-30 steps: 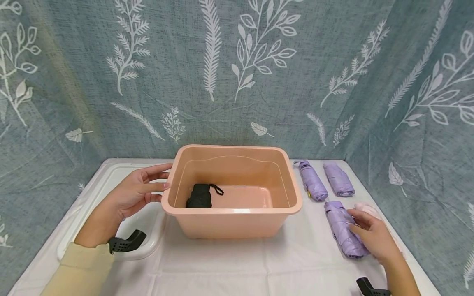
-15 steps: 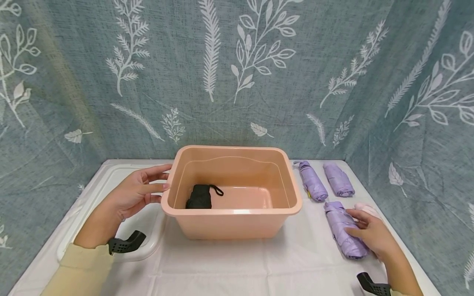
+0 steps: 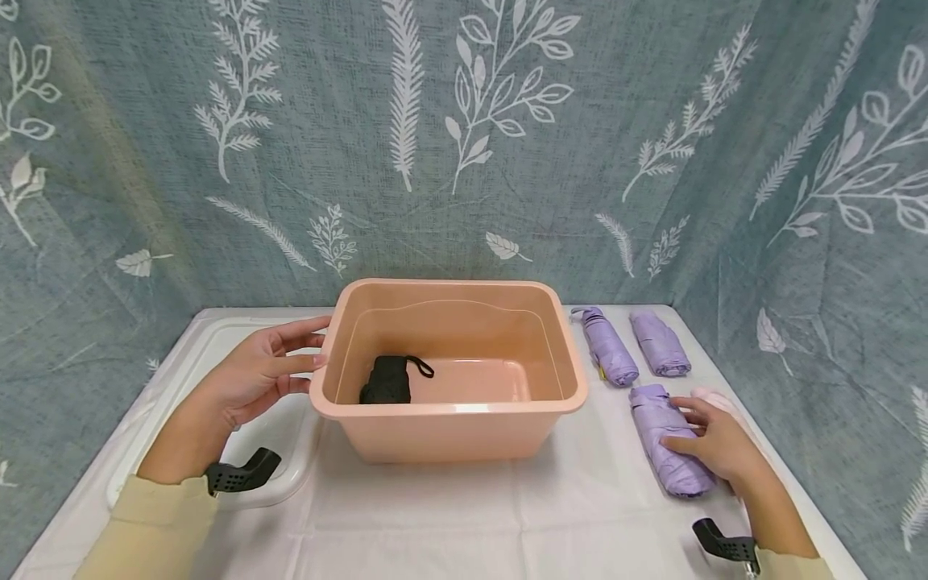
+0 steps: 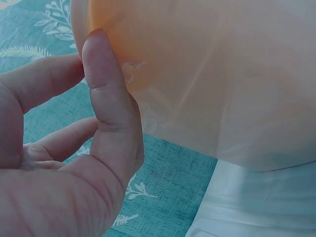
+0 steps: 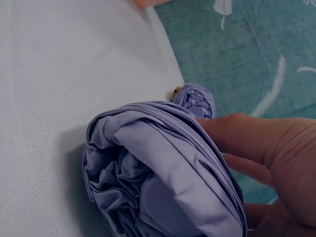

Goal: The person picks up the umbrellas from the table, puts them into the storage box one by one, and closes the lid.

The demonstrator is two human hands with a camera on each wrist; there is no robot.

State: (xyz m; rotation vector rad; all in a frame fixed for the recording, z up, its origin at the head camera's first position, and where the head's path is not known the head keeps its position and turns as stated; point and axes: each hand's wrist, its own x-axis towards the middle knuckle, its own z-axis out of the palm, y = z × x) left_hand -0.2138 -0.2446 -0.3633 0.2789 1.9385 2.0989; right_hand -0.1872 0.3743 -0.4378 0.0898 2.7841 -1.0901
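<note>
A peach plastic tub (image 3: pixel 453 437) stands mid-table with a black pouch-like bundle with a wrist loop (image 3: pixel 387 380) inside at its left. At the tub's left rim rests my left hand (image 3: pixel 264 370), fingers spread and fairly straight; in the left wrist view its thumb (image 4: pixel 106 74) lies against the tub wall (image 4: pixel 207 89). On the right, my right hand (image 3: pixel 714 439) holds a folded lilac umbrella (image 3: pixel 663 451) lying on the table, thumb over its top and fingers along its right side. The right wrist view shows the umbrella's bunched end (image 5: pixel 163 173) close up.
Two more folded lilac umbrellas, one with a strap (image 3: pixel 609 346) and one wider (image 3: pixel 660 342), lie behind. A pale pink item (image 3: pixel 714 395) is partly hidden by the right hand. A white lid (image 3: pixel 271 475) lies under the left arm. A patterned teal curtain (image 3: pixel 435 145) encloses the table.
The right hand's fingers and thumb have shifted slightly left across the lilac umbrella. The left hand stays at the tub's rim. The whole head view has shifted a little.
</note>
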